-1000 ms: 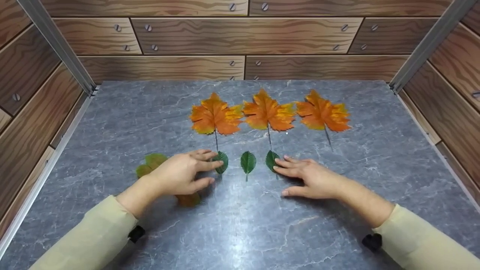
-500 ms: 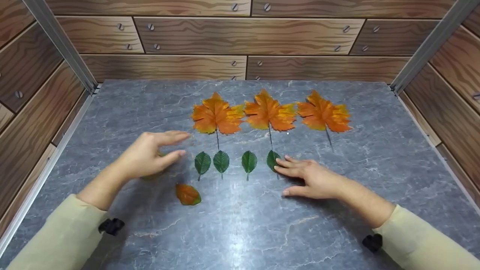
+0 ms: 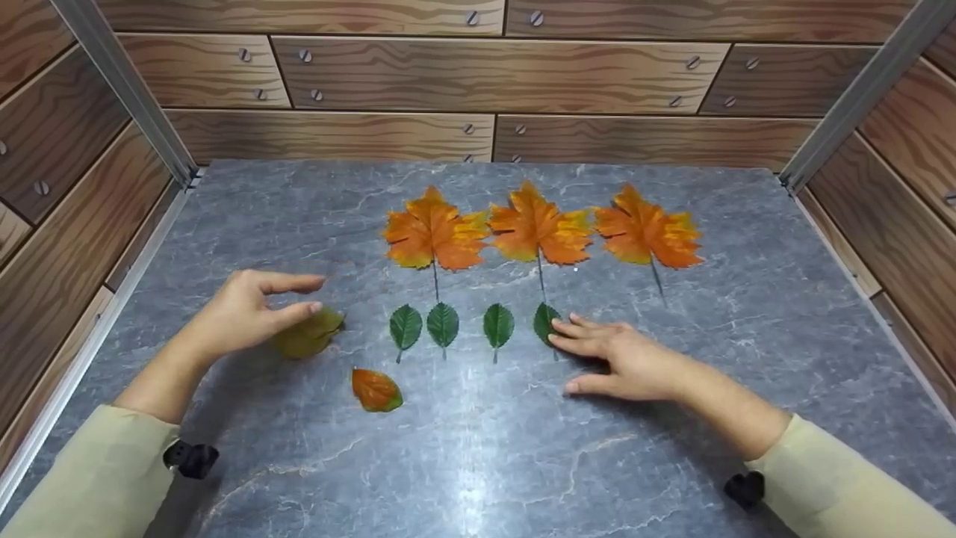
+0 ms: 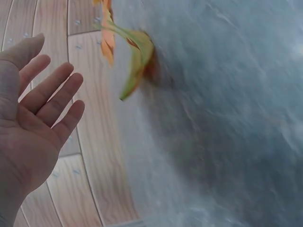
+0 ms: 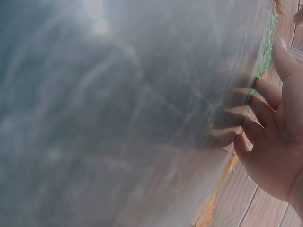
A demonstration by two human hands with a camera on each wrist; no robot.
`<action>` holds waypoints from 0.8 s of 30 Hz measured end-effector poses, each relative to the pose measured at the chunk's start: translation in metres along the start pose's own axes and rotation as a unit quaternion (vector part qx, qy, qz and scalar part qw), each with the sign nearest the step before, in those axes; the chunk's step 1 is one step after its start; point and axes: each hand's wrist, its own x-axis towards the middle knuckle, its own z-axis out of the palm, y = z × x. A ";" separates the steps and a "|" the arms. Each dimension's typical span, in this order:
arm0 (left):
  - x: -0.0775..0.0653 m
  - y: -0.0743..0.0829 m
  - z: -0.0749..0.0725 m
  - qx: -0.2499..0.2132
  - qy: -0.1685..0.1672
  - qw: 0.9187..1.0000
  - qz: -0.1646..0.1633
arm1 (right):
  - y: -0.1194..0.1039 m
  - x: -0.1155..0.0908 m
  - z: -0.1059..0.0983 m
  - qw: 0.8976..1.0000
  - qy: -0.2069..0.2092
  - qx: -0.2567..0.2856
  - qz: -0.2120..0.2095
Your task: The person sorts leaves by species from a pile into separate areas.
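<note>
My left hand [image 3: 250, 314] hovers at the left, thumb and index finger apart, next to a yellow-green leaf [image 3: 312, 338] that it partly overlaps in the head view. In the left wrist view its fingers are spread and hold nothing. My right hand [image 3: 627, 360] rests on the table, its fingertips touching the edge of a small green leaf [image 3: 544, 320]. To the left of that leaf lie three more green leaves: one in the middle [image 3: 498, 326], then a close pair, the nearer one [image 3: 443, 325] and the outermost one [image 3: 405, 326]. An orange-green leaf [image 3: 377, 390] lies in front of them.
Behind the green row lie three orange maple leaves, a left one [image 3: 435, 233], a middle one [image 3: 539, 226] and a right one [image 3: 648, 228], stems toward me. The grey marbled tabletop [image 3: 463, 456] is bounded by wood-patterned walls [image 3: 493, 75] at the back and sides.
My left hand has left the green leaves and moved left to the yellow-green leaf, uncovering the outermost green leaf and the orange-green leaf. The right hand has stayed in place.
</note>
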 end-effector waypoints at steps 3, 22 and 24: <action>-0.003 -0.008 -0.001 -0.014 -0.016 1.000 -0.019 | 0.000 0.000 0.000 1.000 0.003 0.001 -0.004; -0.005 -0.037 0.015 0.031 -0.075 0.996 -0.043 | 0.002 -0.001 0.001 1.000 0.002 -0.001 -0.006; -0.004 -0.038 0.016 0.034 -0.072 0.996 -0.040 | 0.002 -0.001 0.001 1.000 0.001 -0.001 -0.006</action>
